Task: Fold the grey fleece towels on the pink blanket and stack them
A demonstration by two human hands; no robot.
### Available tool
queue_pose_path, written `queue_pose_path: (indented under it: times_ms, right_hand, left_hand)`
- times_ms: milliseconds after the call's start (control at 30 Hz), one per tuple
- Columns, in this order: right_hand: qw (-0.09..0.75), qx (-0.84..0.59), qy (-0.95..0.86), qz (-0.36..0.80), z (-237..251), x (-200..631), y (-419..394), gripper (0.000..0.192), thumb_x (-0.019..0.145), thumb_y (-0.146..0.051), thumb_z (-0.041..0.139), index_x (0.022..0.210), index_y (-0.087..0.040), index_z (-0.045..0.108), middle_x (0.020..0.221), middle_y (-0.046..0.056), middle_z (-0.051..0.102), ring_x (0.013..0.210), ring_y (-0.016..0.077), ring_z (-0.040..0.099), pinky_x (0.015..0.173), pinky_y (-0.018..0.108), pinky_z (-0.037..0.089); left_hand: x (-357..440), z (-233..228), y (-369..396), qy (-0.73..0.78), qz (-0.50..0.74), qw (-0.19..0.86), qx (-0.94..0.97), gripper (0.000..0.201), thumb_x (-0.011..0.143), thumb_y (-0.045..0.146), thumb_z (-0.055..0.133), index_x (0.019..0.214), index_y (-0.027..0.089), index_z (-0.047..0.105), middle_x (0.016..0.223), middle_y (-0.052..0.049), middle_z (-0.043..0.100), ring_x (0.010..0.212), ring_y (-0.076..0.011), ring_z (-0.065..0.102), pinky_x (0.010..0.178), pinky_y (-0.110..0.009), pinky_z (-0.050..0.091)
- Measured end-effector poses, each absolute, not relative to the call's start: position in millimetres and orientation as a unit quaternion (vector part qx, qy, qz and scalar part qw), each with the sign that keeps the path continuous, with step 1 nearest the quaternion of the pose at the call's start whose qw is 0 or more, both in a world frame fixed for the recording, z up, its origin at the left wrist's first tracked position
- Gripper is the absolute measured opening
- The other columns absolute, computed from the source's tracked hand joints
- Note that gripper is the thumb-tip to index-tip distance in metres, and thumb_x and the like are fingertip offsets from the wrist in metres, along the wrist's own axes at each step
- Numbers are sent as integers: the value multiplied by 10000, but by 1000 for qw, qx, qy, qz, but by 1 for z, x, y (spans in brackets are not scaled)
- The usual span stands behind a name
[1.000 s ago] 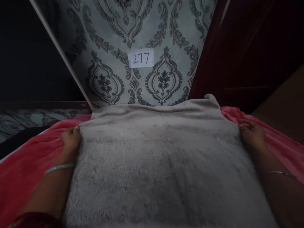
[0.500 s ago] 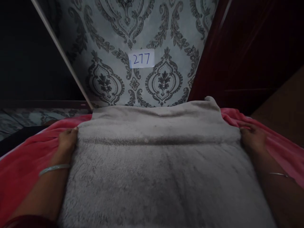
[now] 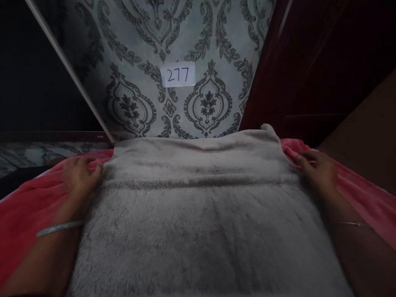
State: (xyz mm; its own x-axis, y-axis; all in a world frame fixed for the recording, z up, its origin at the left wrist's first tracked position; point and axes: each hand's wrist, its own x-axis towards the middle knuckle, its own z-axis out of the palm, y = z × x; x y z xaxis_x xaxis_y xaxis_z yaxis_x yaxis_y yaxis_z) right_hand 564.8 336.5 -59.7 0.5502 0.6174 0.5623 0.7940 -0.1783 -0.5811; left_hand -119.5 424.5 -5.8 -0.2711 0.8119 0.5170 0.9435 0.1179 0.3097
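Head view: we recorded the grey blanket (image 3: 198, 235) lying between the person's left hand (image 3: 80, 175) and right hand (image 3: 321, 171), on top of the red cloth (image 3: 34, 210), which showed past both of its sides. Main change: the grip had gone. Half a second earlier both hands had pinched the blanket's side edges; now the left hand was loosened at its left edge, thumb parted from the fingers, which were spread over the red cloth. The right hand was likewise unclenched at its right edge. Neither appeared to hold anything; whether fingertips brushed the blanket we could not tell.

We noted that the crease (image 3: 192, 182) across the blanket, towards its far end, had remained after the release. We took this to mean that the blanket held that shape unaided and was not lying smooth there. Its far right corner stuck up slightly.

Beyond the blanket's far edge we logged patterned wallpaper (image 3: 208, 108) bearing a card (image 3: 178, 74) marked 277, and a dark red panel (image 3: 309, 62) past its far right corner.
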Motion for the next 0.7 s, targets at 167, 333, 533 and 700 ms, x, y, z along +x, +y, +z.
queue_pose_path:
  times_ms: [167,333,533,700]
  right_hand:
    - [401,-665,-629,47,-49,524,342,377,742,-555,598,789,-192,692,866,90,703,826,240,624,759,341,492]
    - [264,-630,-693,228,-59,504,349,438,656,-631,671,788,-213,672,817,58,708,805,256,665,784,378,536]
    - [239,-636,-663,315,-58,525,343,586,548,-566,755,1028,-231,732,1172,127,712,1130,334,648,983,422,514]
    - [212,-676,-627,324,-65,548,350,546,418,-578,808,902,-328,778,1161,138,710,1123,378,642,958,480,528]
  left_hand:
    - [-87,-6,429,-581,-236,-46,-777,295,751,466,571,804,187,649,896,-72,688,876,-214,604,832,-291,467]
    - [-77,-18,430,-557,-133,-143,-808,429,668,550,669,939,218,694,1020,-83,700,984,-258,605,915,-329,451]
    - [-94,-31,431,-524,-127,-173,-824,429,731,545,631,980,197,656,1050,-76,654,1021,-239,576,954,-348,441]
    - [-110,-32,430,-505,-126,-225,-824,420,765,522,633,1027,194,621,1041,-56,638,968,-209,574,887,-326,465]
